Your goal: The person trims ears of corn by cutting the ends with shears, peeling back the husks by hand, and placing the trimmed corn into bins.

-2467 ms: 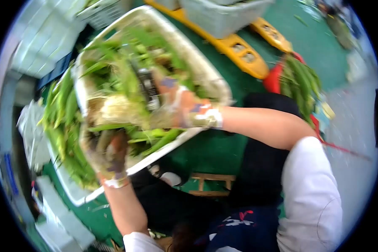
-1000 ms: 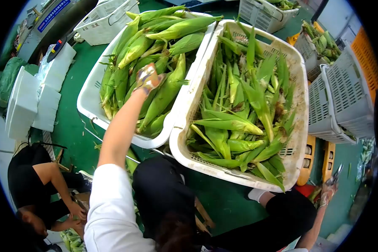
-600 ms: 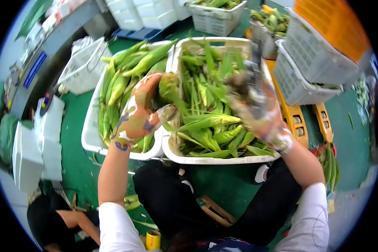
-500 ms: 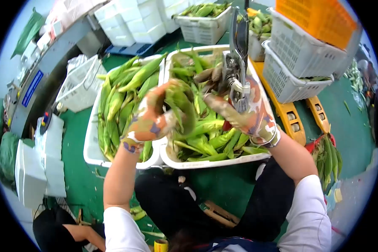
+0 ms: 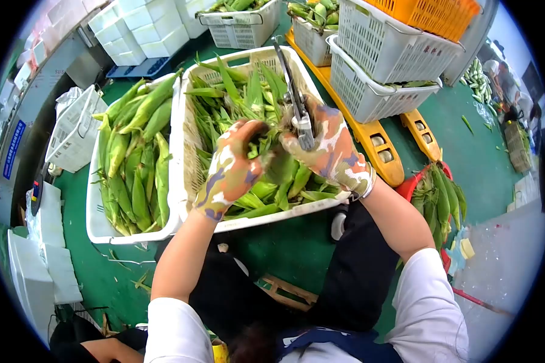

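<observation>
My left hand, in a camouflage-patterned glove, has its fingers curled around a blurred green ear of corn. The ear sits between my two hands, above the right white crate. My right hand, gloved alike, grips metal pruning shears pointing up and away; its fingers are close to the ear's end, and the exact contact is blurred. Beneath my hands, that crate holds green corn ears and husk leaves. Beside it, the left white crate is filled with corn ears in husk.
On the right stand stacked grey crates and a yellow pallet jack. A red container with corn husks is nearer. White foam boxes are stacked at the back left. A person's arm shows at lower left.
The camera view has shifted, so the crates sit further left. My hands have come closer together, with the ear now near the shears hand. The shears tilt more to the left.
</observation>
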Tool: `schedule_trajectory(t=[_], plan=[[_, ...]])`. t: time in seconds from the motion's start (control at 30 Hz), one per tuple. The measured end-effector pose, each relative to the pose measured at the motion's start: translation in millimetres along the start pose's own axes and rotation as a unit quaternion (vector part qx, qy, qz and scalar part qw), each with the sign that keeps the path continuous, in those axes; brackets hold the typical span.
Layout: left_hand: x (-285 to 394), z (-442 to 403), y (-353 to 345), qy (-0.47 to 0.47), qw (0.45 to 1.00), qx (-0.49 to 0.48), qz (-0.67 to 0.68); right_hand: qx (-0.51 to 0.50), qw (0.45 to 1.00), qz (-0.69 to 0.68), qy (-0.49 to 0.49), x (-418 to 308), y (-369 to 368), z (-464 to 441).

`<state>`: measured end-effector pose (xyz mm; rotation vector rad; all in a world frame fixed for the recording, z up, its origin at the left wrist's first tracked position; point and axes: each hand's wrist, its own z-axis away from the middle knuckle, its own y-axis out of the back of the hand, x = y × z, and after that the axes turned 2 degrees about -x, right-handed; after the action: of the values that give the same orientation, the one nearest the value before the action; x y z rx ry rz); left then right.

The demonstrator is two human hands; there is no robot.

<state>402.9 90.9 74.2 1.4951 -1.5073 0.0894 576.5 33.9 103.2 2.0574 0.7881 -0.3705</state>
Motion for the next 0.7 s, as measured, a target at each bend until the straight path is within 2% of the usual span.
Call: schedule_trajectory(t=[0.03, 0.07, 0.1, 0.17, 0.2, 0.23, 0.37, 0.4, 0.43, 0.47, 0.5, 0.53, 0.57, 0.6, 0.63, 0.7], plan=[[0, 3, -7, 0.018, 0.998, 0.055, 0.024, -0.008, 1.000, 0.008, -0.003, 4, 2, 0], [0, 6, -8, 0.005, 0.998, 0.050, 0.035, -0.030, 0.999, -0.021, -0.036, 6, 4, -1], [2, 9, -7, -0.008, 0.998, 0.044, 0.045, 0.007, 1.000, -0.006, -0.024, 11, -3, 3], [3, 7, -8, 0.027, 1.000, 0.006, 0.000, -0.015, 0.999, -0.035, -0.031, 12, -7, 5], [-8, 13, -17, -0.016, 0.997, 0.076, 0.023, -0.017, 0.999, -0.036, -0.034, 11, -9, 6], [-4, 14, -9, 0.046, 0.999, 0.003, 0.022, -0.040, 0.997, -0.055, -0.039, 10, -10, 7], [-26, 22, -19, -0.010, 0.999, 0.015, -0.029, -0.063, 0.998, -0.028, -0.013, 14, -17, 11], [-31, 32, -22, -0.051, 0.993, 0.064, -0.088, -0.093, 0.992, -0.057, -0.066, 13, -19, 14], [-38, 34, -23, -0.021, 0.998, 0.049, -0.040, -0.183, 0.974, -0.034, -0.131, 10, -17, 13], [-41, 35, -22, 0.015, 0.994, 0.040, -0.097, -0.164, 0.982, -0.059, -0.080, 12, -21, 15], [-67, 46, -25, -0.041, 0.989, 0.064, -0.125, -0.146, 0.985, -0.083, -0.027, 15, -24, 17], [-102, 58, -28, 0.016, 0.992, 0.125, -0.022, -0.129, 0.984, -0.117, -0.030, 16, -28, 19], [-123, 59, -22, 0.069, 0.983, 0.115, 0.125, -0.110, 0.983, -0.130, -0.062, 16, -39, 17], [-113, 50, -14, 0.144, 0.970, 0.098, 0.170, -0.028, 0.987, -0.111, -0.111, 18, -69, 10], [-119, 46, -4, 0.129, 0.960, 0.078, 0.236, 0.049, 0.983, -0.093, -0.153, 24, -94, 6], [-127, 40, -3, 0.152, 0.954, 0.110, 0.234, -0.109, 0.980, -0.101, -0.136, 30, -95, -5]])
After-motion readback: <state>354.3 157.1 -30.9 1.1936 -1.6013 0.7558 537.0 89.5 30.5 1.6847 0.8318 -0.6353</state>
